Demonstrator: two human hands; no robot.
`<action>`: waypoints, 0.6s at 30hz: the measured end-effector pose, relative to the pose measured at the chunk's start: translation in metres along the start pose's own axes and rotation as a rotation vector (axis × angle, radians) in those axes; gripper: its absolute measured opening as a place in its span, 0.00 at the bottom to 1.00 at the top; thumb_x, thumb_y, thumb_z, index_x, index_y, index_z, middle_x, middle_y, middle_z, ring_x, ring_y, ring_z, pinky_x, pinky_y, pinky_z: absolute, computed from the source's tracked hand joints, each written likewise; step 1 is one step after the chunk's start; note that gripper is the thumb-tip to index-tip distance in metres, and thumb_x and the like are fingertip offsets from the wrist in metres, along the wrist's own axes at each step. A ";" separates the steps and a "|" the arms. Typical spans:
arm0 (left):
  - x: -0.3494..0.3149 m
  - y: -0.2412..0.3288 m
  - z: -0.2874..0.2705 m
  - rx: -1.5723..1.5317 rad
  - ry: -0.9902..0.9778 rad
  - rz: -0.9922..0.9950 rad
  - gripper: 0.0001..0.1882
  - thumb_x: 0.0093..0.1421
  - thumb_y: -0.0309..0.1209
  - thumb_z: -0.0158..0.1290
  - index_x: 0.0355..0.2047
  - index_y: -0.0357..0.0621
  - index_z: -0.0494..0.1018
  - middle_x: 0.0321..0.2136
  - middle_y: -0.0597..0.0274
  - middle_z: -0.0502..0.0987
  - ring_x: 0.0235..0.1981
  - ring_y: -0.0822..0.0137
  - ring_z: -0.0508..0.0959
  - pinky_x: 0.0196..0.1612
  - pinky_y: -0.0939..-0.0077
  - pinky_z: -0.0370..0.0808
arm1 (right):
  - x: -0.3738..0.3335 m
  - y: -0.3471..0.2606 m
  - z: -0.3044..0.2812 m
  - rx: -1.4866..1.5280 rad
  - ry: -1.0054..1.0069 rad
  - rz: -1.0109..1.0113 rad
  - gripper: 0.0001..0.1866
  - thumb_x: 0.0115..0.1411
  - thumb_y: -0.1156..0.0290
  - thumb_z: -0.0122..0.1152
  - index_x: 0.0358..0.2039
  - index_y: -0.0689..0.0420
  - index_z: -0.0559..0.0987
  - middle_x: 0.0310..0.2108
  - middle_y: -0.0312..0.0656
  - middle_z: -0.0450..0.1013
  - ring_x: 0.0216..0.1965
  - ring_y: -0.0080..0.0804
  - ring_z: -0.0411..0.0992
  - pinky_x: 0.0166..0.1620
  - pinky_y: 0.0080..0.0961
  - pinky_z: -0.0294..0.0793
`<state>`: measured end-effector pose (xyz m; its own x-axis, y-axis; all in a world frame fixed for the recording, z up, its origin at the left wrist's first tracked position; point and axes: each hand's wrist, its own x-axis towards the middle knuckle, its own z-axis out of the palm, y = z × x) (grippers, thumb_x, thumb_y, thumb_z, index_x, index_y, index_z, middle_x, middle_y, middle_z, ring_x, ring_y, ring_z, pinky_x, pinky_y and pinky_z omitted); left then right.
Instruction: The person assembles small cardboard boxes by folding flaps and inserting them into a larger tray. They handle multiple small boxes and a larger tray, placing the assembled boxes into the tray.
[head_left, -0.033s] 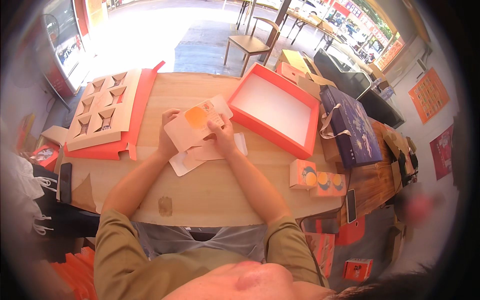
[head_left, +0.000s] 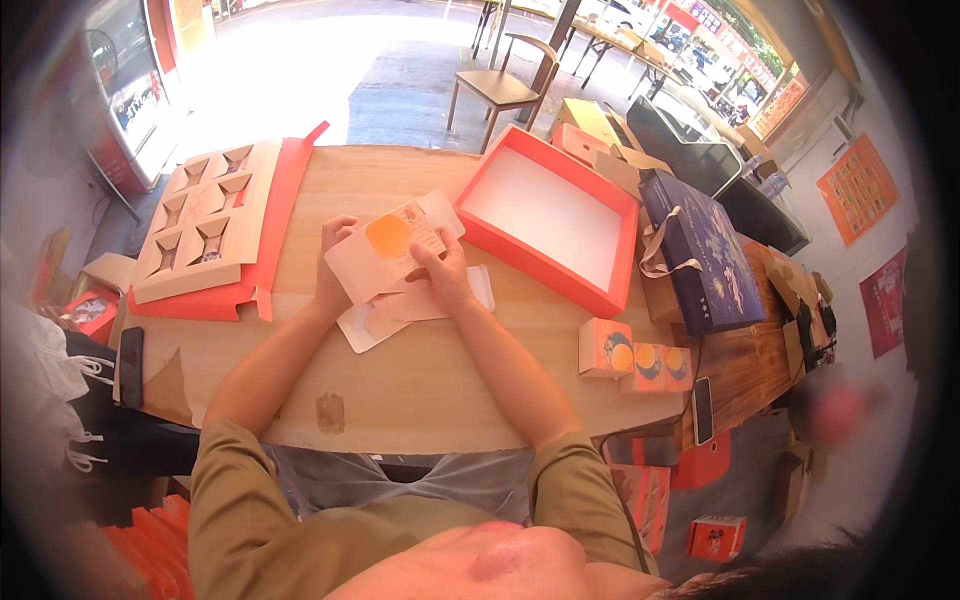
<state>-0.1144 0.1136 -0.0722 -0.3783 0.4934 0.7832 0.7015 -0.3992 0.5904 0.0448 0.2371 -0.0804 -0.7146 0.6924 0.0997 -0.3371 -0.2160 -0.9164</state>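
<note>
Over the middle of the table I hold a flat, unfolded small carton, pale peach with a yellow-orange disc printed on it. My left hand grips its left side, with the fingers curled behind the card. At its right side my right hand pinches it, thumb on top. Beneath the hands, another pale flat carton blank lies on the table, partly covered. Away to the right stand several folded small boxes with the same kind of disc print.
An orange-red box with a white inside sits at the far right. On the left lies an orange-red box with a cardboard divider insert. A dark blue gift bag rests at the right; phones lie at the left and right.
The flat carton and the fingers around it have shifted very slightly to the left. Everything else stays in place.
</note>
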 end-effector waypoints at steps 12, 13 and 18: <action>-0.005 -0.023 -0.003 0.024 -0.133 -0.114 0.24 0.56 0.31 0.72 0.50 0.41 0.73 0.43 0.63 0.78 0.45 0.69 0.80 0.47 0.71 0.79 | 0.002 0.007 -0.002 -0.015 0.053 -0.068 0.24 0.68 0.51 0.70 0.50 0.54 0.69 0.40 0.36 0.76 0.38 0.22 0.79 0.34 0.23 0.85; -0.007 -0.024 -0.004 -0.062 -0.156 -0.214 0.25 0.57 0.31 0.72 0.51 0.41 0.73 0.45 0.62 0.78 0.47 0.68 0.80 0.50 0.71 0.80 | 0.002 0.009 0.000 0.004 0.063 -0.103 0.24 0.67 0.53 0.70 0.47 0.53 0.68 0.38 0.35 0.74 0.37 0.21 0.78 0.33 0.22 0.84; 0.000 -0.014 -0.003 -0.229 -0.322 -0.183 0.28 0.54 0.33 0.73 0.52 0.42 0.75 0.47 0.61 0.81 0.47 0.67 0.82 0.48 0.68 0.80 | 0.006 0.017 -0.005 -0.110 0.204 -0.250 0.24 0.65 0.57 0.74 0.41 0.51 0.65 0.33 0.30 0.67 0.32 0.14 0.69 0.29 0.16 0.76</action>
<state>-0.1262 0.1175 -0.0799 -0.2505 0.7734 0.5823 0.4745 -0.4262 0.7702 0.0382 0.2406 -0.0970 -0.4767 0.8406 0.2571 -0.4107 0.0456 -0.9106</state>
